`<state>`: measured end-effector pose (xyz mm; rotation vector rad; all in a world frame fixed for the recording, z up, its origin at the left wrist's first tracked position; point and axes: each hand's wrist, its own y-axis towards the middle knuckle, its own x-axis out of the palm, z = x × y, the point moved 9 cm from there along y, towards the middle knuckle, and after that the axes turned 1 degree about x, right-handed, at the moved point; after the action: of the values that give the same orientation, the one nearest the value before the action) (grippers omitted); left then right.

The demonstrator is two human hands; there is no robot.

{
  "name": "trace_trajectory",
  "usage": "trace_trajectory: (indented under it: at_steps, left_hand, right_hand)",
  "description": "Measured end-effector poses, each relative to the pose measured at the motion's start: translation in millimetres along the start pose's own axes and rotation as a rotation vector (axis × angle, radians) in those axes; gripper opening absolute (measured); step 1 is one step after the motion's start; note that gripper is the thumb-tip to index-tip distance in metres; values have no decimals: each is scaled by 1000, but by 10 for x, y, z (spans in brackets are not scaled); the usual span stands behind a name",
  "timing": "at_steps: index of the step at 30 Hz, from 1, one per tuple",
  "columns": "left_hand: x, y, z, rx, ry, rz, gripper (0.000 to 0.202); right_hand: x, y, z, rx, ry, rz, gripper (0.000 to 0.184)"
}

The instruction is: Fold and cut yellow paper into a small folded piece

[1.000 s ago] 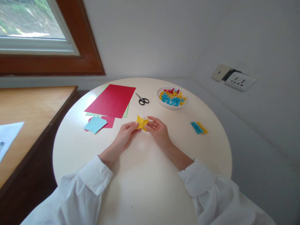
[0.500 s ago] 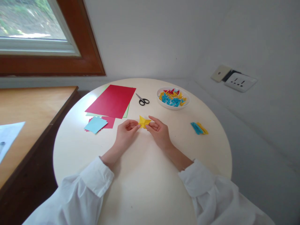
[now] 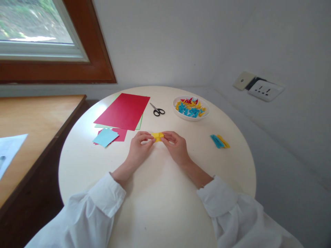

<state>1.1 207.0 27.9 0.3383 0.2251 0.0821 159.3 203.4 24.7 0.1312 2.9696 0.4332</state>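
A small yellow origami paper (image 3: 158, 136) is held between both hands over the middle of the round white table (image 3: 160, 193). My left hand (image 3: 140, 146) pinches its left side between thumb and fingers. On its right side, my right hand (image 3: 176, 146) grips it the same way, the fingers bent behind and the thumb in front. The paper looks like a short, wide rectangle with creases at its centre; the fingertips cover its ends. Black-handled scissors (image 3: 157, 111) lie beyond the hands.
A white dish (image 3: 191, 119) at the back right holds several folded blue, yellow and red paper pieces. Folded blue and yellow strips (image 3: 219, 141) lie at right. Red sheets (image 3: 124, 110) and light blue squares (image 3: 106, 137) lie at left. A wooden desk (image 3: 43, 117) stands beyond the table's left edge.
The yellow paper's upper points have folded down, turning its star-like outline into a flat rectangle. My right fingers have lowered and closed onto it.
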Motion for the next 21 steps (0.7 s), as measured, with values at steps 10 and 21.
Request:
trace_trajectory:
  at_steps: [10, 21]
  left_hand:
    - [-24, -28, 177, 216, 230, 13, 5]
    - [-19, -14, 55, -4, 82, 1, 9]
  right_hand:
    - [7, -7, -167, -163, -221, -34, 12]
    - [-21, 6, -120, -121, -251, -3, 9]
